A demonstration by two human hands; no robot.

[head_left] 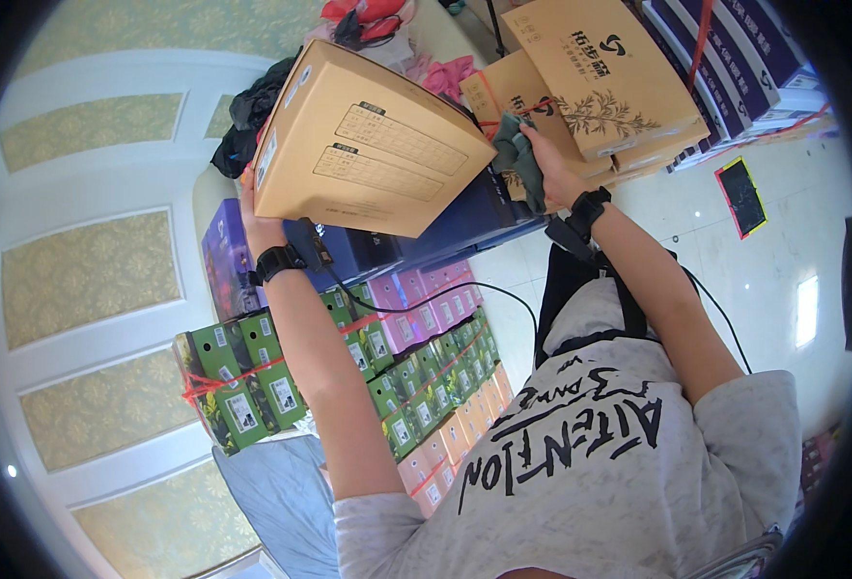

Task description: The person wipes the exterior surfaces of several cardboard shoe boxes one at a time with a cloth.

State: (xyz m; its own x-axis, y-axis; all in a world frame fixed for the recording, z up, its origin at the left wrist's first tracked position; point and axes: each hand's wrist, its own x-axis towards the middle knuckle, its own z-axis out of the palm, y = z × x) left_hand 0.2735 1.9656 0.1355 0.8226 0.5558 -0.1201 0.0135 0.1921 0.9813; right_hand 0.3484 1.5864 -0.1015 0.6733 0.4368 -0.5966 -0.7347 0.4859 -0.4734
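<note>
A brown cardboard box (387,121) with printed tables on its side is tilted up in front of me. My left hand (261,224) grips its lower left edge, the fingers partly hidden behind the box. In my right hand (555,176) is a crumpled grey-green cloth (518,162), close to the box's right corner. Whether the cloth touches that corner I cannot tell. Beneath the box lie dark blue boxes (445,232). Both wrists wear black bands, and a black cable (426,294) runs from the left one.
Brown cartons (619,87) tied with red string stand at the far right, beside stacked dark blue and white boxes (744,68). Green shoe boxes (271,386) and pink boxes (426,299) are stacked below. Dark clothes (252,116) lie behind. A black tablet-like panel (740,198) rests on the tiled floor.
</note>
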